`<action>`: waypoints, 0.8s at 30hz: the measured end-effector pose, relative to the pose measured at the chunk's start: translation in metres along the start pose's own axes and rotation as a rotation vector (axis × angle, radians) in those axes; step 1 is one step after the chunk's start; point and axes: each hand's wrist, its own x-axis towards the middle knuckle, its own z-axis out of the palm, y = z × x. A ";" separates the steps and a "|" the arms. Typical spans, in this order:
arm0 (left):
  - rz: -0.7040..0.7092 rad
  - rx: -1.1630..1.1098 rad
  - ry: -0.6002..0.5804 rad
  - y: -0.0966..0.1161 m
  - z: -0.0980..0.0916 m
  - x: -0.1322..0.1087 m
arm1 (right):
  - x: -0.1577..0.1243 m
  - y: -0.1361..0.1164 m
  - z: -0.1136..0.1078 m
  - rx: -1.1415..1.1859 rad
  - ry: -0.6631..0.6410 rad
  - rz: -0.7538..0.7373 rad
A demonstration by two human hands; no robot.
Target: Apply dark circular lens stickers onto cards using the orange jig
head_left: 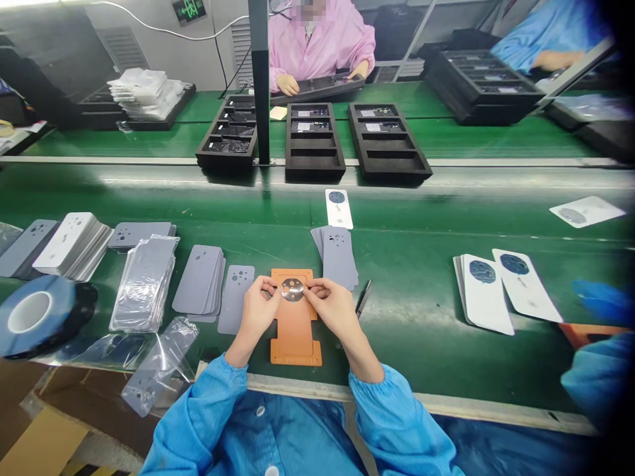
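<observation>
Green work surface [407, 360] spans the frame, with black trays [315, 164] at upper centre and a person in pink [330, 49] beyond them. At lower centre lies an orange fixture [295, 334], and over its upper part is a dark round plate [292, 291] with holes. The right hand [333, 305] has its thumb and fingertips together on the plate's right edge; the left hand [258, 305] has its digits gathered at the opposite edge, though I cannot tell whether they clamp it or merely steady it. A loose grey panel [237, 299] lies just left of the fixture, a grey stack [338, 254] lies at its upper right, and a slim dark tool [364, 299] rests beside the right hand.

As I judge it, uneven pressure from the two hands could tilt the plate or set it off-centre, since it is held only by its rim. Fingertips might smudge its shiny face, and a rightward slip of the wrist could knock the tool or nudge the grey stack
</observation>
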 end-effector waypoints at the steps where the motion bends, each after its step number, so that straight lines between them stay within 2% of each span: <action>1: -0.001 0.002 -0.002 0.000 0.000 0.000 | 0.000 0.000 0.000 0.009 -0.003 0.002; 9: -0.012 0.026 0.023 0.000 0.003 0.002 | 0.003 0.004 -0.002 0.046 -0.034 0.032; 14: -0.002 0.019 0.013 0.000 0.001 0.002 | 0.003 0.001 0.002 0.035 0.024 0.049; 24: -0.018 -0.007 -0.005 0.001 0.000 0.003 | 0.004 0.003 0.000 0.011 0.011 0.010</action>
